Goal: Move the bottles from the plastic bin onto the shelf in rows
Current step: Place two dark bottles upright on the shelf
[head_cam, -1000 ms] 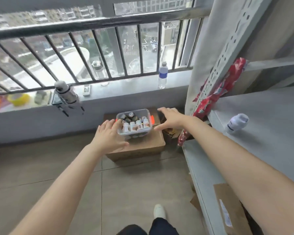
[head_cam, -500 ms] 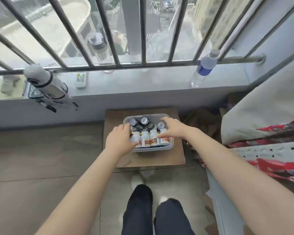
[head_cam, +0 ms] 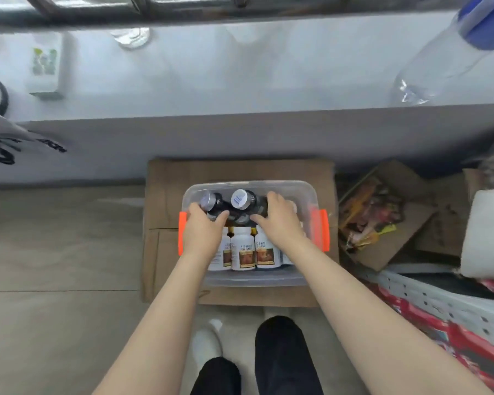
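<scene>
Both hands reach down into the clear plastic bin [head_cam: 308, 195]. The left hand [head_cam: 201, 230] and right hand [head_cam: 278, 220] lie side by side, fingers curled over dark bottles [head_cam: 241, 202] at the far end; whether they grip cannot be told. White-labelled bottles [head_cam: 243, 249] lie just beneath the wrists.

Head camera looks steeply down, close over the plastic bin [head_cam: 248, 187].
</scene>
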